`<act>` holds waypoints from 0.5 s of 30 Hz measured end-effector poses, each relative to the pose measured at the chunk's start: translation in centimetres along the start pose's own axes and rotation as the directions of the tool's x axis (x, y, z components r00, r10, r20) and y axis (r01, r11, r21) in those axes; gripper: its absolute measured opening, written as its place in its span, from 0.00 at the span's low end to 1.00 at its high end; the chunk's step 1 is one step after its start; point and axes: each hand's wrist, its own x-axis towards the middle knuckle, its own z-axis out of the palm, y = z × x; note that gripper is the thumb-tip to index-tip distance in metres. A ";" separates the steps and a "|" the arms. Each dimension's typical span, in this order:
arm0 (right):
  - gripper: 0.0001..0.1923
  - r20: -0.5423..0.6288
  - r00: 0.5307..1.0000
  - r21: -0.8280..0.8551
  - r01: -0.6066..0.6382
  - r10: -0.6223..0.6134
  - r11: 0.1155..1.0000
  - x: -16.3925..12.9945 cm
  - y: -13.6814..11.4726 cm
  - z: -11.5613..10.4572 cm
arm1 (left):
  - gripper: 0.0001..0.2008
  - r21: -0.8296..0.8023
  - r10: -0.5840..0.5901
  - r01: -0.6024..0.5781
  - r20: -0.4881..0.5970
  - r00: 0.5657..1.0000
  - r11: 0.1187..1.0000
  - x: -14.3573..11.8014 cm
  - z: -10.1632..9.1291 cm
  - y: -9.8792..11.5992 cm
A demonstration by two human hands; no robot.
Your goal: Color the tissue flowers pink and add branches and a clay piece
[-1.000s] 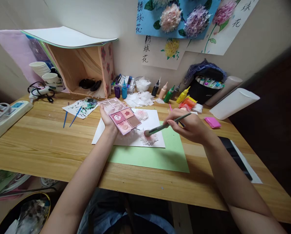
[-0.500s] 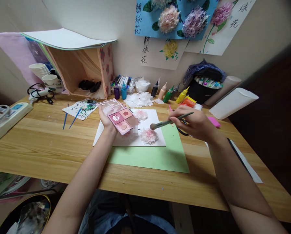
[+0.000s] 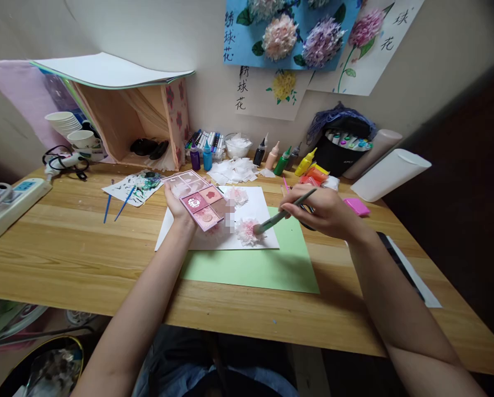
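Observation:
My left hand (image 3: 176, 205) is closed around an open makeup palette (image 3: 203, 208) of pink and brown pans, its lid tilted up behind. In my right hand (image 3: 317, 208) a makeup brush (image 3: 278, 216) is pinched by its grey-green handle. The bristles touch the top of a pink-and-white paper flower (image 3: 250, 231). That flower sits on a white sheet (image 3: 263, 204), with another pale flower (image 3: 236, 196) farther back. Part of a third flower (image 3: 213, 231) shows below the palette, which hides some of it. A green sheet (image 3: 247, 267) lies under the white one.
Paint bottles (image 3: 282, 161), white paper scraps (image 3: 234, 170) and markers (image 3: 205, 142) line the back. Two blue brushes (image 3: 125, 204) lie by a stained paper (image 3: 141, 187) at left. Scissors (image 3: 307, 223) are partly under my right hand; a pink block (image 3: 356, 207) is farther right.
My right hand has lowered the brush, and its bristles have come down from just above the near flower onto it. The left hand still holds the palette, and the whole view has shifted slightly.

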 end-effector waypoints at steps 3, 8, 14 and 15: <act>0.08 0.003 1.000 -0.009 0.007 -0.007 1.000 0.0 0.0 0.3 | 0.32 -0.006 0.005 -0.005 0.006 1.000 1.000 0.0 0.0 -0.1; 0.06 0.008 0.997 0.036 0.081 -0.081 0.996 0.1 -0.4 0.8 | 0.31 0.011 0.002 -0.002 0.003 1.000 1.000 0.1 -0.1 -0.1; 0.05 0.006 0.997 0.014 0.076 -0.076 0.997 0.0 -0.7 0.4 | 0.33 0.028 -0.013 0.013 0.026 1.000 1.000 0.1 -0.2 -0.1; 0.04 0.019 0.998 0.011 0.068 -0.068 0.998 0.0 -0.7 0.2 | 0.33 0.029 -0.016 0.016 0.029 0.999 0.999 0.1 -0.3 0.0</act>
